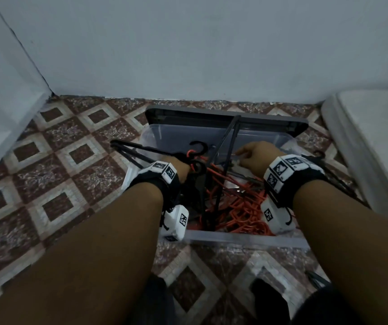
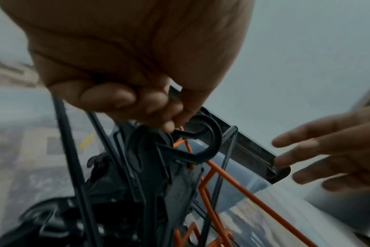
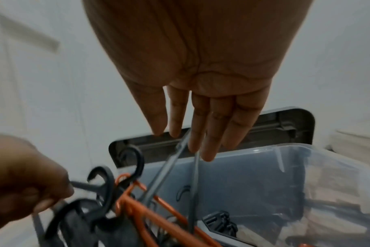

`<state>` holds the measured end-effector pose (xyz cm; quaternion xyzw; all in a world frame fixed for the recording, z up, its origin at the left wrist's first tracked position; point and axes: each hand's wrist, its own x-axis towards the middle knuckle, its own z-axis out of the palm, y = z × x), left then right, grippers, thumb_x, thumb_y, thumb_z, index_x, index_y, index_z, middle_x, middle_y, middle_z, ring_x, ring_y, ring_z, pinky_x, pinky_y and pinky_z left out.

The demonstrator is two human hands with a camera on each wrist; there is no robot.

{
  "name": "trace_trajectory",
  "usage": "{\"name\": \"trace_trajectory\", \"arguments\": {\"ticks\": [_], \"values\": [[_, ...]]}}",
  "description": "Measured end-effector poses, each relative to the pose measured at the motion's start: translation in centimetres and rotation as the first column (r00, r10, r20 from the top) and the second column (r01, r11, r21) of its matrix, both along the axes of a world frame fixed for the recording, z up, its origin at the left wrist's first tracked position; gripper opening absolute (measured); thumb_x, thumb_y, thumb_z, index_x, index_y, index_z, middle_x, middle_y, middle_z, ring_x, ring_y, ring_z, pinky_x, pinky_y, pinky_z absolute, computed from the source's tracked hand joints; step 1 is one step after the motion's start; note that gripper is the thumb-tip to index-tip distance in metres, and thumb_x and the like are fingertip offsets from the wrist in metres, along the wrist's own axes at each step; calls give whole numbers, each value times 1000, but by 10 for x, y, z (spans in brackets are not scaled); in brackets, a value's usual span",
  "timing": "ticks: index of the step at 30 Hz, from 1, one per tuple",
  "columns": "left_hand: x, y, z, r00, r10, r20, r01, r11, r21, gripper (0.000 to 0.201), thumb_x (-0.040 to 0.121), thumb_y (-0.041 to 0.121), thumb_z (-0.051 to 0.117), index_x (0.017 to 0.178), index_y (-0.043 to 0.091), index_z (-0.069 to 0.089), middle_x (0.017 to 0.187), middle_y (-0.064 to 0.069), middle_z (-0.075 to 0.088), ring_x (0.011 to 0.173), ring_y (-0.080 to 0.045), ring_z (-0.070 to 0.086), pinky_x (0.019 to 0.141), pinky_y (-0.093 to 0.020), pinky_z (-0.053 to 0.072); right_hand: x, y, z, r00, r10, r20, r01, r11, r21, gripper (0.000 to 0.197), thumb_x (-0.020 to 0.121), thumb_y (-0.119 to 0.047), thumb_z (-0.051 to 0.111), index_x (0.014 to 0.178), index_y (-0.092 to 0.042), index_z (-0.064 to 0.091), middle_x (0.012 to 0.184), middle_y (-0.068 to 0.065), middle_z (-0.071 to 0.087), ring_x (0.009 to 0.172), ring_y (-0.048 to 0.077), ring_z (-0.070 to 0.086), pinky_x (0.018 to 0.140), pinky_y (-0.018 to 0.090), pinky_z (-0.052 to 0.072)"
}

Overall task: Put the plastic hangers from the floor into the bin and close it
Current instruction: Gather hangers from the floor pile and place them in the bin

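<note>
A person's left hand [image 2: 125, 70] grips a bundle of black and orange hangers [image 2: 165, 175] over the open bin [image 1: 246, 239], right hand [image 3: 199, 80] beside it with fingers straight and empty, lid [image 1: 225, 114] off behind, loading apparently nearly done, closing left.

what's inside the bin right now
Inside the bin lies a tangle of orange hangers and black hangers, some sticking out over the rim. The wrists and the pile hide its floor.
</note>
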<state>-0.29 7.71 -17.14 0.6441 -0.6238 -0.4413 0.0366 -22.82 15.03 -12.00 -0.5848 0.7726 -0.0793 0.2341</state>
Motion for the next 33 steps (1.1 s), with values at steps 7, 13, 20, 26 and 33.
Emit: {"name": "trace_trajectory", "arguments": {"ticks": [7, 13, 20, 26, 33], "values": [[1, -16, 12, 993, 81, 81, -38, 898, -439, 23, 81, 35, 58, 81, 12, 53, 76, -9, 58, 66, -30, 56, 53, -31, 44, -32, 55, 63, 968, 110, -225, -104, 994, 36, 34, 92, -41, 61, 123, -27, 63, 117, -3, 69, 102, 18, 64, 82, 24, 42], [-18, 2, 6, 942, -220, 253, 301, 888, -347, 80, 80, 47, 66, 148, 24, 29, 140, -14, 46, 117, -39, 53, 92, -43, 50, -42, 87, 115, 878, 209, -432, -166, 977, 135, 34, 92, -44, 58, 125, -33, 60, 117, -7, 68, 104, 18, 63, 86, 28, 45], [-31, 2, 2, 941, -202, 272, 307, 849, -431, 38, 86, 38, 64, 117, 15, 58, 117, -12, 61, 95, -31, 62, 78, -36, 52, -19, 83, 78, 988, -153, 35, 157, 953, -260, 24, 93, -39, 60, 113, -27, 66, 108, -2, 69, 76, 8, 54, 66, 19, 39], [-36, -8, -5, 915, -179, 362, 359, 771, -527, 46, 86, 43, 61, 124, 18, 53, 122, -12, 52, 105, -35, 54, 89, -42, 48, -39, 77, 61, 980, -156, 121, 181, 956, -231, 28, 94, -38, 59, 118, -25, 66, 114, -1, 69, 91, 13, 58, 78, 22, 39], [-58, -32, -16, 877, -253, 407, 417, 823, -385, 71, 85, 37, 65, 145, 19, 32, 131, -15, 57, 111, -36, 59, 85, -36, 49, -49, 63, 58, 966, -171, 192, 209, 958, -197, 27, 95, -39, 58, 116, -23, 66, 116, -1, 67, 101, 18, 61, 82, 25, 43]]}}
